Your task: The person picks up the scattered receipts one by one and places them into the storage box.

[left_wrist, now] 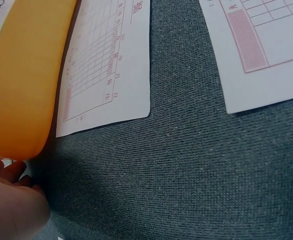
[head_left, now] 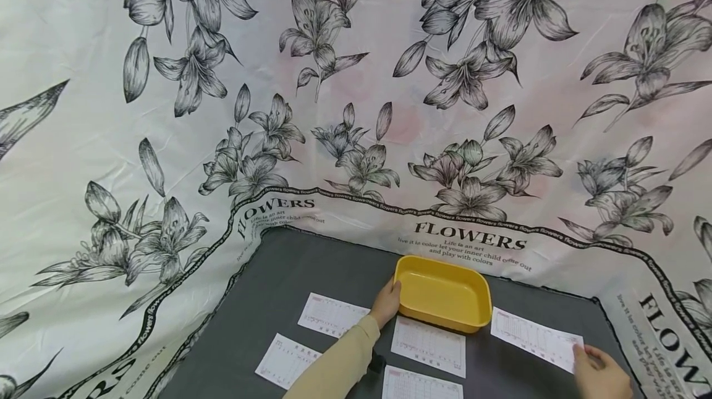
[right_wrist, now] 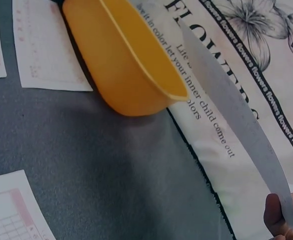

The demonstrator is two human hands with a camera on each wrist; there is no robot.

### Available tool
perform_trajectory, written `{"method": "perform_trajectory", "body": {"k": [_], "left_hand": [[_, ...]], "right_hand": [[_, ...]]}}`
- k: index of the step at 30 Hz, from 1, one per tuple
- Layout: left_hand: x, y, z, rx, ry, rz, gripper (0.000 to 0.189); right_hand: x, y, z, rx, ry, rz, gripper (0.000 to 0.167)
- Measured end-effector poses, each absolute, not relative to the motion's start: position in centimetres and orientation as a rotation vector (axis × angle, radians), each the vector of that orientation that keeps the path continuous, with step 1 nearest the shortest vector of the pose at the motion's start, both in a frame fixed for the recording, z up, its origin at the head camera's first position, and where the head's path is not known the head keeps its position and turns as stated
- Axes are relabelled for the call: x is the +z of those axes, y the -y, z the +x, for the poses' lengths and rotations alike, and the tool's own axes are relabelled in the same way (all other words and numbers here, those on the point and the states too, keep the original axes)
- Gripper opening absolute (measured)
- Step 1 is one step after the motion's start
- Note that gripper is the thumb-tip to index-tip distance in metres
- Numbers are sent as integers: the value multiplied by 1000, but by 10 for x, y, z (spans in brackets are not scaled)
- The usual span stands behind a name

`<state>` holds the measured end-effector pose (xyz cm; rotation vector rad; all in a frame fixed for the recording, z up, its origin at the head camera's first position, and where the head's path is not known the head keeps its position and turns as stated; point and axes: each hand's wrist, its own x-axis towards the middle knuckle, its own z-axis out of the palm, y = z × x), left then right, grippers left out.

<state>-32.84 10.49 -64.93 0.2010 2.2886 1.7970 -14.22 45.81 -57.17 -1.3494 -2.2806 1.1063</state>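
Observation:
A yellow plastic basin [head_left: 445,291] stands at the back of the dark grey table, with its inside bare in the head view. My left hand [head_left: 386,302] grips its left end, fingers at the rim and wall. In the left wrist view the fingers [left_wrist: 11,172] curl against the basin's end [left_wrist: 24,80]. Out to the right, my right hand [head_left: 603,371] pinches a printed paper form [head_left: 534,336] by its right end. That sheet is held up off the table, seen nearly edge-on in the right wrist view, as a bowed white strip [right_wrist: 241,120] between thumb and fingers.
Several similar forms lie flat on the grey table [head_left: 250,288]: two at the left, including one sheet [head_left: 286,359] partly behind my left sleeve, one sheet [head_left: 428,346] just before the basin, another [head_left: 423,385] nearer. A flower-printed cloth [head_left: 356,214] rises behind the table.

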Motion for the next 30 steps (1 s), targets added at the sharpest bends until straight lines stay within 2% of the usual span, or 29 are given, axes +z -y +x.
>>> {"method": "perform_trajectory", "body": {"k": [10,21,30], "left_hand": [[-651,-106,-330,1769,-2287,174,57],[-652,-107,-330,1777,-2288,196,57],[-643,-105,-325,1783,-2309,181,55]], "right_hand": [[-569,-448,-150,1146,2232,-1174,52],[-562,-429,-171,1169,2204,-1167,51],[-560,-409,-187,1185,2205,-1057,50]]}}
